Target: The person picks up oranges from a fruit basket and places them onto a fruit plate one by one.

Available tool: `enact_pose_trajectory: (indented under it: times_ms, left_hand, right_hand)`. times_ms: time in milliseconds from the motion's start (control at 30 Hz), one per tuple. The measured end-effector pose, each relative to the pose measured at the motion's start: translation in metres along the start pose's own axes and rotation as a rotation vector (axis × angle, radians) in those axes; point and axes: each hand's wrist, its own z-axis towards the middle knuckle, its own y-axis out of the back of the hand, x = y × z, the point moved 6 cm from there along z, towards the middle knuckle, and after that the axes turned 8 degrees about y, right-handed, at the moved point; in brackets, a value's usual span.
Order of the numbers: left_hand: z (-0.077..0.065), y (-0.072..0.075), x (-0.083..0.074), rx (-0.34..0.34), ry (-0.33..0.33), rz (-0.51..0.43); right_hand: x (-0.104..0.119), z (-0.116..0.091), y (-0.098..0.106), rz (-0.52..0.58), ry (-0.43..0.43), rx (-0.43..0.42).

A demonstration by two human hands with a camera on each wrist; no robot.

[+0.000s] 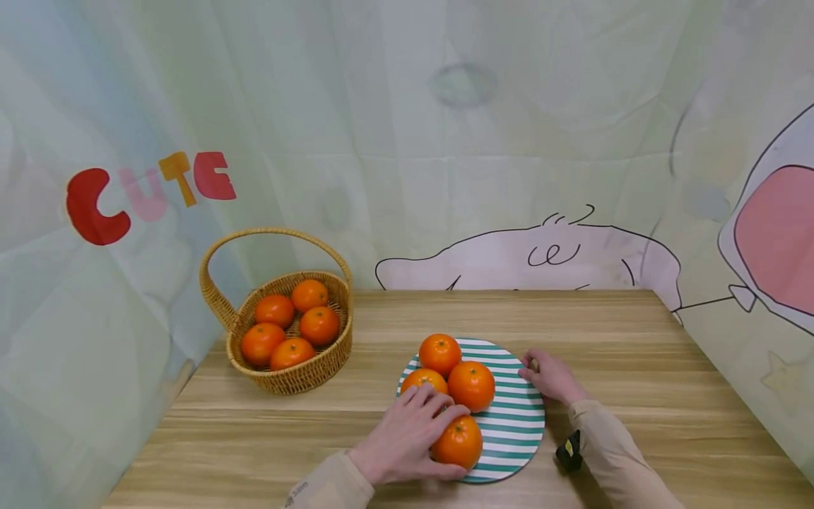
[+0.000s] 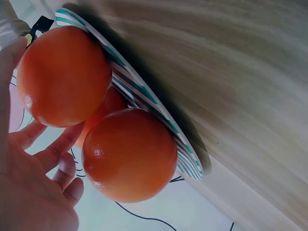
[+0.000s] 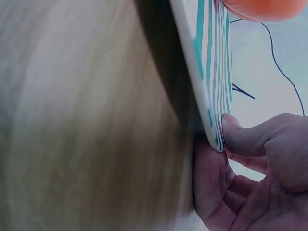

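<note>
A round plate [image 1: 515, 424] with green and white stripes bears three oranges [image 1: 472, 387] toward its left and far side, plus one near the front edge. My left hand [image 1: 410, 438] curls round that front orange [image 1: 458, 444], thumb on the near side and fingers over the far side. Seen from the left wrist, the thumb and fingertips touch the same orange [image 2: 65, 77], while another orange [image 2: 130, 156] sits close by. On the plate's right rim, my right hand [image 1: 552, 376] pinches the edge. The right wrist view shows the thumb above the plate [image 3: 219, 77] and fingers beneath.
A wicker basket [image 1: 299, 378] with a tall handle stands at the back left of the wooden table [image 1: 604, 318], holding several oranges [image 1: 292, 352]. A small black object [image 1: 569, 452] is by the right sleeve. Printed curtains [image 1: 407, 141] hang behind and at both sides.
</note>
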Motion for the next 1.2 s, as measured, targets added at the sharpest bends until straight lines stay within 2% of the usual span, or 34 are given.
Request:
enact_pose_trajectory:
  times_ms: [300,633,967,1200]
  left_hand:
    - [-0.0011,-0.0002,-0.0004,-0.022,-0.002,-0.014]
    - [-0.0003,-0.0016,0.0009,0.0,0.019,-0.033]
    - [-0.0001,-0.0001,0.0009,-0.084,0.005,0.015]
    - [-0.0002,-0.0008,0.002,-0.07,0.016,0.003]
  right_hand:
    - [-0.0015,-0.0007,-0.0009,0.013,0.023,-0.017]
    - [-0.0018,-0.0003,-0.0009,0.034,-0.011,-0.006]
    - [-0.0002,-0.0016,0.0,0.028,0.002,-0.013]
    - [0.0003,-0.0018,0.0004,0.029,0.013,-0.017]
